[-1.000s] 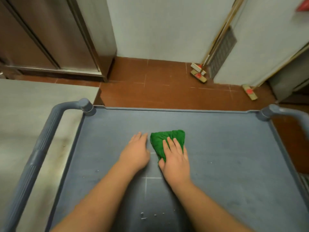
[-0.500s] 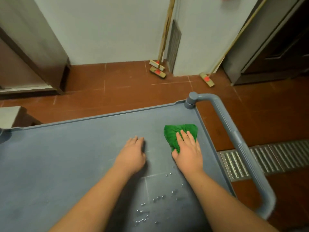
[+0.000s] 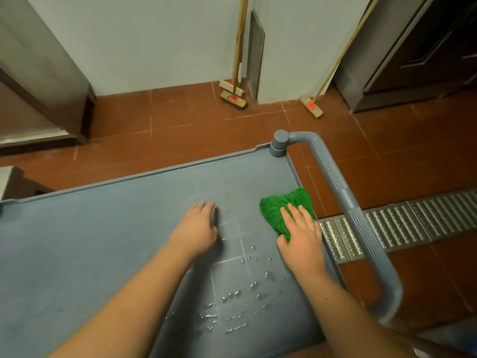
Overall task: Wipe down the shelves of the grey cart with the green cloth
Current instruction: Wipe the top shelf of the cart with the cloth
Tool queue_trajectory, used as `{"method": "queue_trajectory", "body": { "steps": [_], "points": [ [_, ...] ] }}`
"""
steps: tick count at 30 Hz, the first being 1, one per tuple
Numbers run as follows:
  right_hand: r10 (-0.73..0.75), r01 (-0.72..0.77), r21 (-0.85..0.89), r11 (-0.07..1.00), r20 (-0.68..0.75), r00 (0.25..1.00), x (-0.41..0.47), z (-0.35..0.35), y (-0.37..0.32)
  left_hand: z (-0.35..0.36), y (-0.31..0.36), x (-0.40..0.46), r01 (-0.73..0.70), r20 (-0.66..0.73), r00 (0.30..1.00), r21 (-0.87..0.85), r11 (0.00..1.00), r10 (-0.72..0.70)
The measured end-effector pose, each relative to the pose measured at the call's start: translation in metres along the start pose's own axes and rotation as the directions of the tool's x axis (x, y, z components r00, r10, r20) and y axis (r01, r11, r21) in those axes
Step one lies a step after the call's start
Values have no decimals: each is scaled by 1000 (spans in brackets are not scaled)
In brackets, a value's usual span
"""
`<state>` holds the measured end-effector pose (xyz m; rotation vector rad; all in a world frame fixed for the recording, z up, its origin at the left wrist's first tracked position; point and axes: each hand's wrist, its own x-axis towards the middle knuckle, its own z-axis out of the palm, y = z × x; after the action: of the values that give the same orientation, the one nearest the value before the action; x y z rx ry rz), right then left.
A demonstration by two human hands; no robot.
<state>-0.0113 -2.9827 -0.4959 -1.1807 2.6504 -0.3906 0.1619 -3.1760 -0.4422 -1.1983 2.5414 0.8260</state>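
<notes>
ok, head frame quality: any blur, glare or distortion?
Head view: sharp overall; wide-angle bends the grey cart's tubular handle and walls; small glints on the water droplets; soft shadow beside the left hand; crumpled green cloth under the right hand well lit.

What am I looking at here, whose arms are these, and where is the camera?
There is no machine: a person wears a camera on the head, looking forward and down at their own two bare hands. They stand at a grey plastic cart with a ribbed grey handle at its right end. The right hand presses flat on a crumpled green cloth near the shelf's right edge. The left hand rests flat on the shelf and holds nothing. Water droplets lie on the shelf near the arms. Beyond are red floor tiles, wooden-handled brooms against the wall, and a metal drain grate.
</notes>
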Motion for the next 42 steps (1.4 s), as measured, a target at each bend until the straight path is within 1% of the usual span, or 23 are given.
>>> {"method": "queue_trajectory", "body": {
  "steps": [2, 4, 7, 10, 14, 22, 25, 30, 36, 42],
  "points": [
    [12, -11, 15, 1000, -10, 1000, -2, 1, 2, 0, -3, -3, 8, 3, 1000, -4, 1000, -8],
    [32, -32, -16, 999, -27, 999, 4, -2, -2, -2, -9, -7, 22, 2, 1000, -14, 1000, -22],
    [42, -43, -70, 997, -10, 999, 12, -4, -13, -4, -24, -16, 45, 2, 999, -12, 999, -44],
    [33, -35, -68, 997, -33, 999, 11, 6, -27, -9, -41, -27, 69, -10, 998, -14, 997, -70],
    [45, -48, -39, 998, -67, 997, -1, 20, -51, -14, -64, -38, 76, -43, 996, -32, 997, -77],
    [28, -31, -43, 999, -64, 998, -27, 51, -119, -24, -127, -66, 62, -80, 994, -69, 996, -67],
    [-23, 22, -34, 999, -48, 999, -41, 68, -161, -31, -163, -80, 71, -104, 991, -86, 994, -80],
    [-145, 145, -11, 989, -3, 989, -77, 106, -260, -46, -235, -113, 121, -128, 982, -121, 985, -137],
    [-169, 169, 0, 986, 57, 984, -109, 144, -367, -71, -328, -170, 220, -168, 954, -162, 962, -246],
    [-189, 189, 4, 982, 65, 980, -137, 172, -450, -90, -413, -231, 281, -214, 921, -215, 935, -326]
  ]
}}
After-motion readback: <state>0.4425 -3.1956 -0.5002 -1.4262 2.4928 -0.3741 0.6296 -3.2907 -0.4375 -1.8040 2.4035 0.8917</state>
